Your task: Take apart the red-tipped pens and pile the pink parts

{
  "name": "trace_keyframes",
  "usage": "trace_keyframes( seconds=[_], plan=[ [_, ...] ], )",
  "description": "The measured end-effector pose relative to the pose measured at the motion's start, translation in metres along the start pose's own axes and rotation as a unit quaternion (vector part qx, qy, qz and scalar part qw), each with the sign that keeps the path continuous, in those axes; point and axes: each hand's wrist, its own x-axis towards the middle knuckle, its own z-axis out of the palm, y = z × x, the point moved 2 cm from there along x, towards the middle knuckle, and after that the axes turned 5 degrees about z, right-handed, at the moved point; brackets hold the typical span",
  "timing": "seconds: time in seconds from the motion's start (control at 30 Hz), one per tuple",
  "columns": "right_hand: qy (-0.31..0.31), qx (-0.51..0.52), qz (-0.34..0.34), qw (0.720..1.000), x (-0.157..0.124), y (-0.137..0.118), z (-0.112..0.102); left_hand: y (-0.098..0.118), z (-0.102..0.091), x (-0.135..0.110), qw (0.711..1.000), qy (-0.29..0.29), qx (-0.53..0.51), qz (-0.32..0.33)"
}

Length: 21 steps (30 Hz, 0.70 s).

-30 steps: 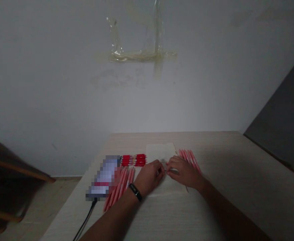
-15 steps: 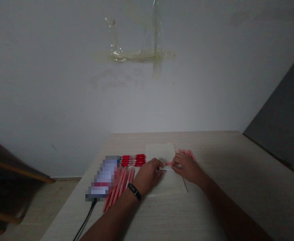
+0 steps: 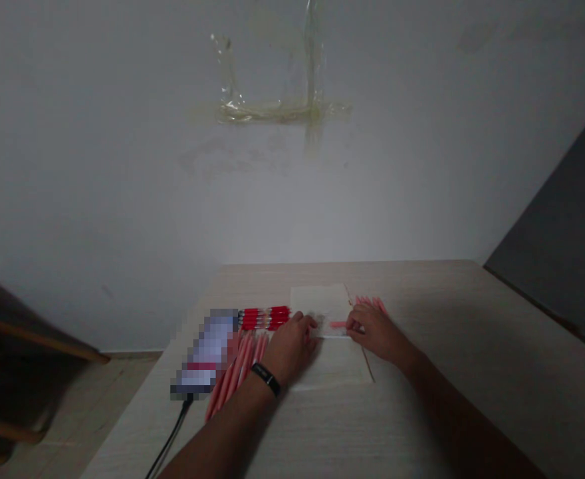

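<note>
A pale, paper-like sheet (image 3: 332, 366) lies on the table, with a crosswise edge or fold near its middle. At that fold my left hand (image 3: 295, 346), wearing a black wristband (image 3: 266, 378), has curled fingers; what they hold, if anything, is hidden. My right hand (image 3: 375, 330) pinches the right end of a slim pink pen-like stick (image 3: 338, 324) lying over the sheet. Just beyond the right hand are several pink sticks (image 3: 371, 303). Left of the sheet lie several red pens (image 3: 265, 319) in a row, and longer pink pen-like sticks (image 3: 235, 372) lie beside my left forearm.
A pixelated phone-like device (image 3: 205, 352) with a black cable (image 3: 170, 436) rests at the table's left side. Behind the table (image 3: 422, 279) rises a wall (image 3: 397, 166) with clear tape (image 3: 267, 114). Dark wooden-edged furniture (image 3: 28, 339) stands on the floor at left.
Both hands have moved slightly apart, the left one leftward and the right one rightward. The pink stick has shifted a little right, and more of the sheet shows between the hands.
</note>
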Motion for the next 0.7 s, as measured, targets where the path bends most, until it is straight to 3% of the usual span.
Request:
trace_keyframes(
  seconds=[0.7],
  plan=[
    [-0.051, 0.032, -0.033, 0.998, -0.005, -0.007, -0.013, -0.001, 0.004, -0.001, 0.998, -0.014, 0.055, -0.013]
  ],
)
